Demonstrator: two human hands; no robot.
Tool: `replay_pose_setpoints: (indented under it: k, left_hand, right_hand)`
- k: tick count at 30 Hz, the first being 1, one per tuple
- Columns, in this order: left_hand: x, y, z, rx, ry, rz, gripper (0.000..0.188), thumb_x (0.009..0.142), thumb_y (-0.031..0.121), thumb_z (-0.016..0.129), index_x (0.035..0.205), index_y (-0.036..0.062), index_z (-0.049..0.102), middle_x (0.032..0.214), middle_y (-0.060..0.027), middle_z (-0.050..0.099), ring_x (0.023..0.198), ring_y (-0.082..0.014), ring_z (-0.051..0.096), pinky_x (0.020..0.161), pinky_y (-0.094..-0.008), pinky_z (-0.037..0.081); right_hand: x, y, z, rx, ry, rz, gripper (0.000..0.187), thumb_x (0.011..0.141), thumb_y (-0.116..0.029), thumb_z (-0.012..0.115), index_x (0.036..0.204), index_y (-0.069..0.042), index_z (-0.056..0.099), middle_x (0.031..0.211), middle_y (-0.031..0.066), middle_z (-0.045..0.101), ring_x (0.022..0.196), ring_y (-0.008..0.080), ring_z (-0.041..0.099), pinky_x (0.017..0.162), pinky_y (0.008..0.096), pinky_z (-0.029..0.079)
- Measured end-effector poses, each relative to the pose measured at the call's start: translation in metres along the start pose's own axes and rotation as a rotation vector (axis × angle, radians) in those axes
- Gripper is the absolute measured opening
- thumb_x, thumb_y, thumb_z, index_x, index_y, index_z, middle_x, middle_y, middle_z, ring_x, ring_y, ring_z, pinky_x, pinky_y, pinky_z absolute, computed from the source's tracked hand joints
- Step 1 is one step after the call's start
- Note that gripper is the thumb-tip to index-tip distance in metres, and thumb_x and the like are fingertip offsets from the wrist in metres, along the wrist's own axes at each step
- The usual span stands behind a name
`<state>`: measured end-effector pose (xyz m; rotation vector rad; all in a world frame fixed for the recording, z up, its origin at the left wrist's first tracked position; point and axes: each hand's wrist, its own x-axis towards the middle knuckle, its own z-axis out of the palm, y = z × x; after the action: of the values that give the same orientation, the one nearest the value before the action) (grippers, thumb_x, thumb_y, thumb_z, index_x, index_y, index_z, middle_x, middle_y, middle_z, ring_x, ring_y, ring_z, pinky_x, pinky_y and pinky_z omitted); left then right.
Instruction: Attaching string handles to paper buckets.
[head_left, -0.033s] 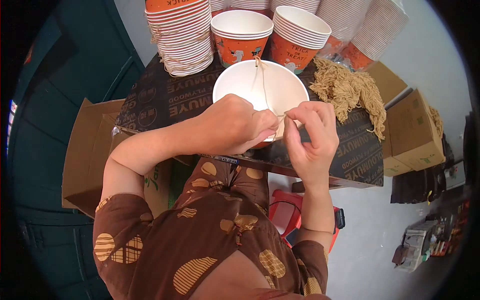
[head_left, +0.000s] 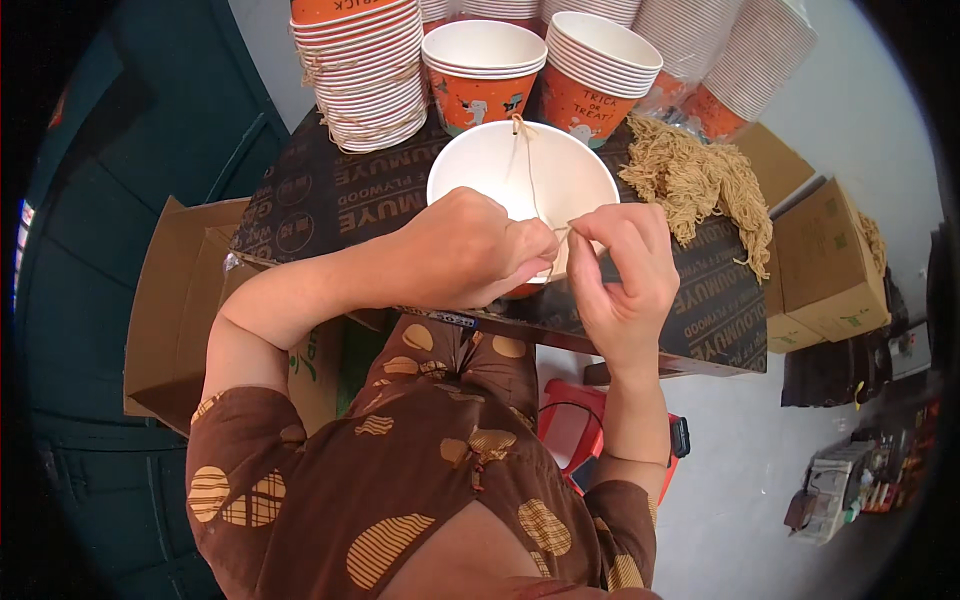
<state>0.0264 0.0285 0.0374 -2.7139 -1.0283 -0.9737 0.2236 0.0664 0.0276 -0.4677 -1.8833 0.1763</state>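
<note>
A white-lined paper bucket stands at the near edge of the table in front of me. Thin tan string is knotted at its far rim and runs across its mouth toward my fingers. My left hand is curled closed over the near left rim, pinching the string between thumb and forefinger. Beside it, my right hand grips the string's other part between thumb and fingertip, just over the near right rim. The near rim is partly hidden by my hands.
Nested orange paper buckets stand along the back of the dark plywood table, with a tall stack at left. A heap of tan strings lies at right. Cardboard boxes flank the table. A red stool is below.
The paper bucket has shifted very slightly to the right. Both hands keep nearly the same place and the same pinch on the string.
</note>
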Motion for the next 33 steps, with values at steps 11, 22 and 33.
replay_pose_setpoints:
  k: [11, 22, 33]
  left_hand:
    - [-0.004, -0.004, 0.002, -0.002, 0.013, 0.055, 0.020, 0.082, 0.012, 0.074, 0.092, 0.0063, 0.058, 0.060, -0.0096, 0.058, 0.053, -0.0308, 0.061, 0.049, -0.0411, 0.047]
    - [-0.001, -0.005, 0.005, -0.020, 0.065, 0.074, 0.024, 0.082, 0.012, 0.075, 0.097, 0.0067, 0.057, 0.061, -0.0083, 0.058, 0.053, -0.0291, 0.062, 0.048, -0.0403, 0.046]
    - [-0.002, -0.005, 0.006, 0.011, 0.048, 0.061, 0.029, 0.082, 0.015, 0.077, 0.101, 0.0077, 0.057, 0.059, -0.0076, 0.057, 0.052, -0.0282, 0.061, 0.047, -0.0401, 0.044]
  right_hand:
    - [0.007, 0.009, -0.009, 0.076, -0.250, -0.016, 0.008, 0.080, -0.003, 0.068, 0.087, -0.003, 0.067, 0.087, 0.0060, 0.066, 0.083, 0.0248, 0.058, 0.079, 0.0360, 0.041]
    - [0.007, 0.008, -0.018, 0.148, -0.432, 0.082, 0.015, 0.075, -0.002, 0.063, 0.089, -0.006, 0.066, 0.093, 0.0036, 0.065, 0.094, 0.0250, 0.056, 0.090, 0.0383, 0.035]
    - [0.004, 0.012, -0.020, 0.164, -0.473, 0.089, 0.012, 0.079, -0.003, 0.064, 0.091, -0.007, 0.063, 0.097, 0.0034, 0.064, 0.097, 0.0252, 0.055, 0.094, 0.0391, 0.033]
